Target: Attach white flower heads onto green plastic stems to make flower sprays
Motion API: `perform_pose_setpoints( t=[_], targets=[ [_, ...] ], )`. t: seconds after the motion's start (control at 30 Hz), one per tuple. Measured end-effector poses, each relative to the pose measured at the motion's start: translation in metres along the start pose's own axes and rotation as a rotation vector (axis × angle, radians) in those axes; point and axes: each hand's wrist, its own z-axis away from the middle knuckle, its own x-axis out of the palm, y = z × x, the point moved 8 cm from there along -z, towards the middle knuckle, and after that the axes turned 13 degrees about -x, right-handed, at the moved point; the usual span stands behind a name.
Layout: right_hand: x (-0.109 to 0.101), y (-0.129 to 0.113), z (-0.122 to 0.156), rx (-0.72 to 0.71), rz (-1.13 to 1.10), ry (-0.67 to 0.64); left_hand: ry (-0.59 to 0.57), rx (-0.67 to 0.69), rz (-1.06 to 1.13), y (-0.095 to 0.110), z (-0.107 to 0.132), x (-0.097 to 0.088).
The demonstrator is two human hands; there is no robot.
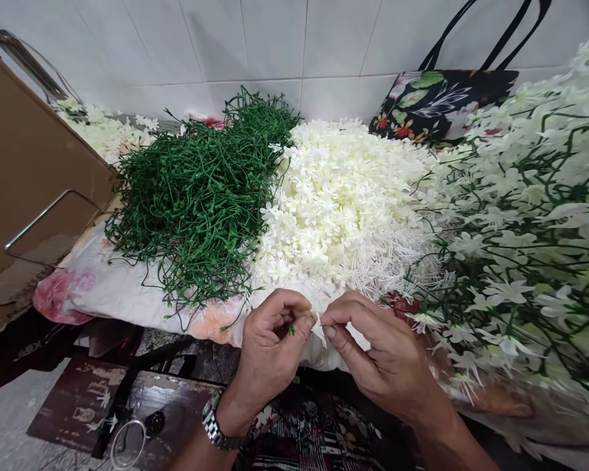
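My left hand (275,343) is closed in a pinch round a green artificial flower stem (291,330), only a bit of which shows between the fingers. Close against it, my right hand (385,356) pinches a small white artificial flower (319,332) at the fingertips. The two hands almost meet over the cloth's front edge. Beyond them lie a tangled heap of green stems (196,190) to the left and a heap of loose white flower heads (334,190) in the middle. Thin white stamen pieces (397,261) spread at that heap's right front.
Stemmed white flowers (515,261) are massed on the right. A floral cloth (142,294) covers the table. Against the tiled wall (269,46) rests a black floral bag (442,104). A cardboard box (34,131) stands left, above a worn brown wooden surface (78,405).
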Motion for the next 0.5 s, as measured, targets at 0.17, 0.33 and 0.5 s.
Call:
perform_pose_setpoints(
  t=[0.17, 0.33, 0.5],
  targets=[
    [0.0, 0.001, 0.002, 0.012, 0.045, 0.028, -0.061, -0.081, 0.007, -0.006, 0.001, 0.002],
    [-0.002, -0.003, 0.0, -0.017, 0.087, 0.069, -0.073, -0.087, 0.03, -0.011, 0.003, 0.002],
    [0.001, -0.002, 0.0, -0.012, 0.108, 0.095, 0.008, 0.005, -0.011, -0.015, 0.008, 0.006]
  ],
)
